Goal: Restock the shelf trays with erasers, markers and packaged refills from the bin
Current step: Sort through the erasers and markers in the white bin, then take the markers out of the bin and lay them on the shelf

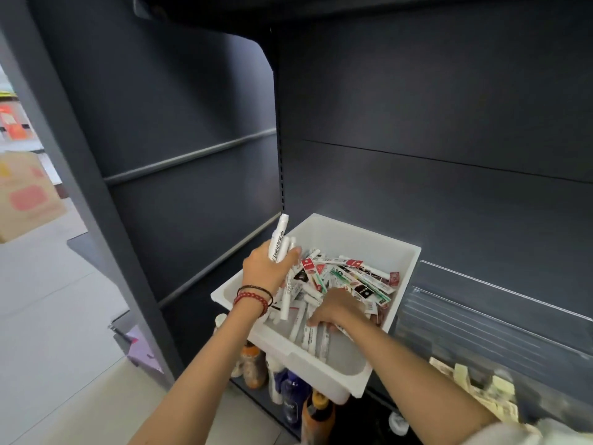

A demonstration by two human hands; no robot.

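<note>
Holding white markers [279, 242] in L hand [266, 268], fingers curled round them.
R hand [337, 308] down in bin [359, 239] on loose markers [305, 332]; grip can't tell.

This is a shop aisle. Dark metal gondola shelving [417, 107] runs tall beside me, with a slotted upright [281, 175] for hanging shelves and clear plastic display trays [481, 319]. Bottles [253, 364] line the bottom shelf. A white bin [324, 367] is heaped with markers [309, 337] and packaged refills [362, 277]. A cardboard carton [25, 194] sits in the aisle, with blurred bright goods [12, 123] beyond.
</note>
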